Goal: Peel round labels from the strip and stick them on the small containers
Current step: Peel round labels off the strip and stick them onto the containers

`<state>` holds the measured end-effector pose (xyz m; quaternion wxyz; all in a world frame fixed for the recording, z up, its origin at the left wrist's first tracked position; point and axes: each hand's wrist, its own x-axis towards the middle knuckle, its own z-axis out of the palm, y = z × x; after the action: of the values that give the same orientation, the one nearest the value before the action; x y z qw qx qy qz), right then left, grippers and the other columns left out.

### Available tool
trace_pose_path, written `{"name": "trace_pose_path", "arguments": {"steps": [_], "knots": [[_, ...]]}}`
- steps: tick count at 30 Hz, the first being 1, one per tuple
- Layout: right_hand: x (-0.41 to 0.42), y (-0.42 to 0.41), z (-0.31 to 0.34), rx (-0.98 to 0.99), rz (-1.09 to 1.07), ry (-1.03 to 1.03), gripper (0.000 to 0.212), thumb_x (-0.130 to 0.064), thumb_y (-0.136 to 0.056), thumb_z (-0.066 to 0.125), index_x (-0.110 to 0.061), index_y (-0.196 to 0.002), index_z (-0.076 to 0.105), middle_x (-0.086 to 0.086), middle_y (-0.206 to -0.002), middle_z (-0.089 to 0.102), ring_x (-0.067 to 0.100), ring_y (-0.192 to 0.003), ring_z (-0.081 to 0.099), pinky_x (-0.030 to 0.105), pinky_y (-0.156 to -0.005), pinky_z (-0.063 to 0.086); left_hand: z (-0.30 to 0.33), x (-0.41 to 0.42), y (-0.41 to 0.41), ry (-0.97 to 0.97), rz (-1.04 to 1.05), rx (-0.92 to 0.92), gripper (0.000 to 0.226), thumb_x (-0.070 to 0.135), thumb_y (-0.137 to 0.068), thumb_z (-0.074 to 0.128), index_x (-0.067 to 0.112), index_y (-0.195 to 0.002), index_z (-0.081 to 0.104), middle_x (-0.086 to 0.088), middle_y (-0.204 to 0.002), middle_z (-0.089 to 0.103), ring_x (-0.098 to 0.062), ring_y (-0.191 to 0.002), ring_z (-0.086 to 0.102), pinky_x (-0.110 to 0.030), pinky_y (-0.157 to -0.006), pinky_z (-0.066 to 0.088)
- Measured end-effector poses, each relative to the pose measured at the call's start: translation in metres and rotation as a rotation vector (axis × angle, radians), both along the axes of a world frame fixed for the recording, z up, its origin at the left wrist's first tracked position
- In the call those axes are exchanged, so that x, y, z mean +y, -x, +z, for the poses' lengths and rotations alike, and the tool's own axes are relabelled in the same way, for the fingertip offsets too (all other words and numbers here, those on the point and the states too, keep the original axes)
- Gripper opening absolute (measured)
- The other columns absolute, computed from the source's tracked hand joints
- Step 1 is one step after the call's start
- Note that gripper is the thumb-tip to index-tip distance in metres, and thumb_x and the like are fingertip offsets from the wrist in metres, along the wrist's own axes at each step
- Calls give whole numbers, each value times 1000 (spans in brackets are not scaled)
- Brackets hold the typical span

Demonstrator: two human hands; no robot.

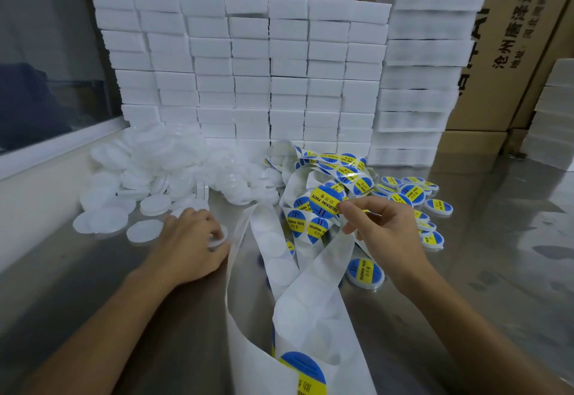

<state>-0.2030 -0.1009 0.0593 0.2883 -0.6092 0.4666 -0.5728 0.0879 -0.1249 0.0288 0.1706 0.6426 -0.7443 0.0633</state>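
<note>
Round label (324,200) pinched at right hand (380,227) fingertips.

So the label strip (298,273) is this long white backing ribbon looping all over the middle of the frame, from a tangle at center down to the bottom edge, mostly bare circles where stickers came off. The round label (324,205) I've got pinched is blue and yellow, reads SOLDERING PASTE, sitting just above center. Unlabelled small containers (174,174) are flat white discs heaped at center left, one plain container (217,239) under my other hand. Labelled containers (416,199) lie scattered at center right, one more (365,272) lower down beside the strip.
</note>
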Motion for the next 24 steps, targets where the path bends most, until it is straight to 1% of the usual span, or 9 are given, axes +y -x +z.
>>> {"name": "trace_pose_path", "arguments": {"steps": [5,8,11,13,15,17,19,22,24], "knots": [[0,1,-1,40,-5,21,7,-23,-84,74,-25,-78,74,-10,-68,72,5,-52,61,14,-49,46,1,3,10,5,-34,68,11,21,-92,56,22,-83,61,7,-95,51,-15,-92,48,-28,-78,37],[-2,1,-2,24,-6,28,13,-16,-81,78,-24,-90,73,-6,-77,73,15,-62,65,23,-59,55,1,4,12,-27,-24,90,11,17,-91,56,23,-82,56,4,-105,53,-18,-101,51,-30,-82,39],[-3,0,-3,-20,-9,33,27,-11,-79,79,-23,-101,70,-3,-77,73,4,-62,62,21,-65,55,-3,4,14,-49,-21,74,8,12,-88,58,20,-88,57,1,-134,47,-22,-123,44,-38,-94,37],[-4,1,-3,-26,-54,38,20,-13,-79,80,-26,-93,72,-8,-78,73,8,-65,65,21,-66,56,-4,5,16,42,-30,127,7,9,-89,58,15,-89,58,-1,-136,46,-23,-123,43,-41,-96,39],[-4,2,-2,-20,-80,38,13,-15,-81,78,-27,-84,72,-12,-81,74,17,-72,68,27,-67,57,0,5,20,218,-37,186,10,4,-91,56,14,-87,56,-2,-124,52,-25,-115,47,-39,-91,38],[-3,1,-2,-17,-81,46,11,-16,-82,77,-26,-81,72,-13,-82,73,16,-68,68,25,-61,56,9,8,26,368,-91,302,15,-1,-92,51,13,-87,53,-2,-123,54,-24,-115,47,-33,-90,34],[-1,-1,0,-33,-77,75,10,-15,-83,76,-24,-81,73,-12,-85,72,6,-61,65,17,-54,49,21,15,36,433,-192,485,17,-1,-94,48,15,-87,50,7,-123,57,-15,-109,53,-23,-86,37],[4,-5,3,-75,-56,79,12,-19,-83,76,-24,-92,70,-9,-99,67,4,-66,67,19,-57,50,37,30,61,377,-338,868,17,5,-97,51,17,-85,50,18,-101,64,-1,-87,64,-11,-76,45],[9,-9,5,-110,23,58,31,-20,-81,77,-27,-107,62,-7,-98,69,7,-70,69,20,-59,53,44,37,76,299,-416,1090,16,6,-97,52,16,-85,51,12,-81,63,-6,-77,68,-16,-74,51]]}}
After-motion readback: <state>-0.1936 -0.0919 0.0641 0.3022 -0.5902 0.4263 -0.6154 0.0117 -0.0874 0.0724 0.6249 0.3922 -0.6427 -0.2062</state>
